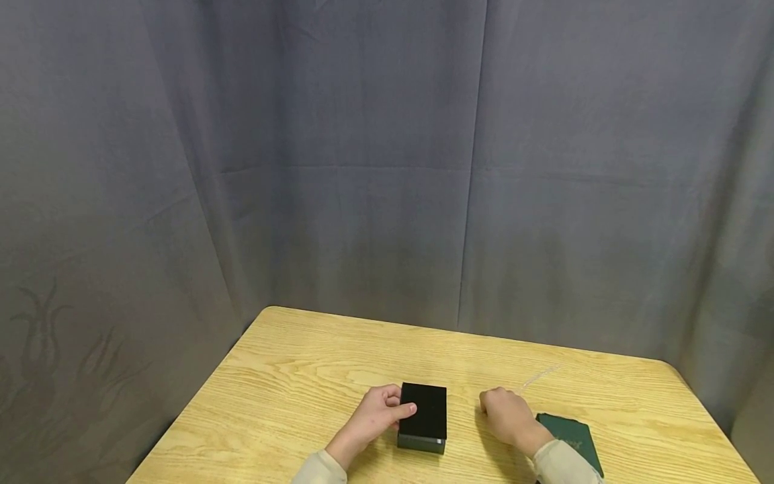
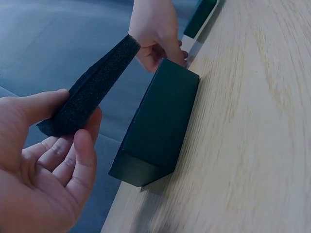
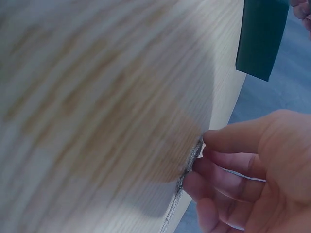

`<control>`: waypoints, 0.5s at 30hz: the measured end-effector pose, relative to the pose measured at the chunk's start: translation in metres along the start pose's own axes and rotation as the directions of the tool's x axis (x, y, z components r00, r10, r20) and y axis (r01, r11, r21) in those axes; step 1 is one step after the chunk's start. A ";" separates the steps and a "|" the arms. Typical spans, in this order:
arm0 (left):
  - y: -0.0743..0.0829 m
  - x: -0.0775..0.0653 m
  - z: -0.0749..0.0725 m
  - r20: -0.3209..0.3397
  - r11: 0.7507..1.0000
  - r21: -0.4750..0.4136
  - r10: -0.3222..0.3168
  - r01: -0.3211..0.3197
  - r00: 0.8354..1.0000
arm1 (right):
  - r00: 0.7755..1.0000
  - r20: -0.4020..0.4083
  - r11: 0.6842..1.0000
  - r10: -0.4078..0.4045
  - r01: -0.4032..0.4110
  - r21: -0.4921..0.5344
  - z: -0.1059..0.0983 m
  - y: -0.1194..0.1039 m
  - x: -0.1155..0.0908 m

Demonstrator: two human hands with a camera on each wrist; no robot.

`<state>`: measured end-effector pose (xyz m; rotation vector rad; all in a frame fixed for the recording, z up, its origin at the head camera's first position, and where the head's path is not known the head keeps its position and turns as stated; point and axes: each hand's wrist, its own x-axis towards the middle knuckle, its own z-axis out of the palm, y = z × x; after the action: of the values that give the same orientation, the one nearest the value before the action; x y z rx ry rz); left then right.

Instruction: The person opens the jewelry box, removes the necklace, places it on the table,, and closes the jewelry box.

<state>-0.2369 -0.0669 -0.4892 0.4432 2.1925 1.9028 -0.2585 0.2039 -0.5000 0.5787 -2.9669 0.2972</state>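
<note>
My left hand (image 1: 373,417) holds a black foam pad (image 2: 92,90) by one end, thumb on one face and fingers on the other. The pad is tilted over a dark green box (image 2: 158,126) standing on the table, and in the head view it covers most of the box. To the right, my right hand (image 1: 506,413) is low at the tabletop, pinching a thin silver chain (image 3: 176,204) between thumb and fingertips. The chain lies stretched along the wood, its far part running away from the hand.
A green lid with faint lettering (image 1: 571,437) lies on the table beside my right wrist. The wooden table (image 1: 314,356) has rounded far corners. Grey curtains (image 1: 375,202) hang behind it and along its left side.
</note>
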 end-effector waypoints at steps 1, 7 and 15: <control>0.000 0.000 0.000 0.001 1.000 0.003 0.001 -0.001 1.000 | 1.000 0.002 1.000 0.001 -0.001 0.007 0.000 0.000 0.000; -0.001 0.000 0.000 -0.008 1.000 0.018 0.006 -0.006 1.000 | 1.000 0.004 0.997 0.015 -0.015 0.077 -0.004 -0.003 -0.003; -0.001 0.001 0.002 -0.018 1.000 0.021 0.018 -0.017 1.000 | 0.999 -0.012 0.965 0.030 -0.026 0.260 -0.006 -0.007 0.000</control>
<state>-0.2373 -0.0653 -0.4907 0.4520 2.2288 1.9018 -0.2551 0.1986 -0.4924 0.5564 -2.9426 0.6989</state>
